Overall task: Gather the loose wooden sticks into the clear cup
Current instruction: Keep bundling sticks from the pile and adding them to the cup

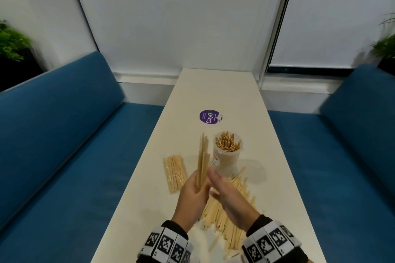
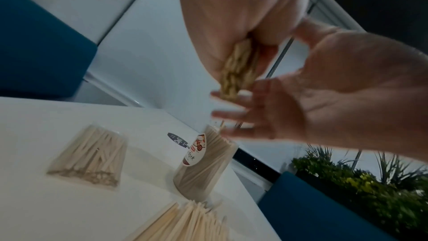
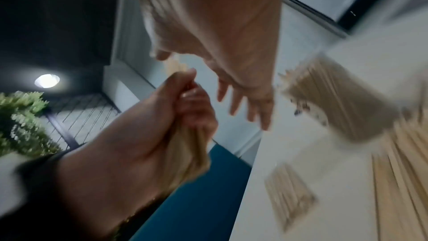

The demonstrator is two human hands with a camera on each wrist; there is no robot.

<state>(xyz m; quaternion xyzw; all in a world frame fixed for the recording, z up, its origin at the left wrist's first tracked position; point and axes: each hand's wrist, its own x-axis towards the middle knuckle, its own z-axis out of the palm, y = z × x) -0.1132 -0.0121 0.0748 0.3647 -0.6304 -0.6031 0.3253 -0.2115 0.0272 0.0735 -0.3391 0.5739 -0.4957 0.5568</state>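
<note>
My left hand (image 1: 197, 188) grips a bundle of wooden sticks (image 1: 202, 156) held upright above the table; the bundle's lower ends (image 2: 238, 69) poke out below the fist, also seen in the right wrist view as a bundle (image 3: 187, 153). My right hand (image 1: 222, 186) is beside it with fingers straight (image 2: 254, 114), holding nothing. The clear cup (image 1: 227, 151) stands just behind the hands, packed with sticks. A heap of loose sticks (image 1: 226, 215) lies on the table under the hands.
A sealed clear packet of sticks (image 1: 174, 173) lies left of the cup. A purple round sticker (image 1: 210, 118) is farther back on the narrow white table (image 1: 218, 92). Blue benches (image 1: 64, 156) flank both sides; plants (image 1: 12, 42) stand in the corners.
</note>
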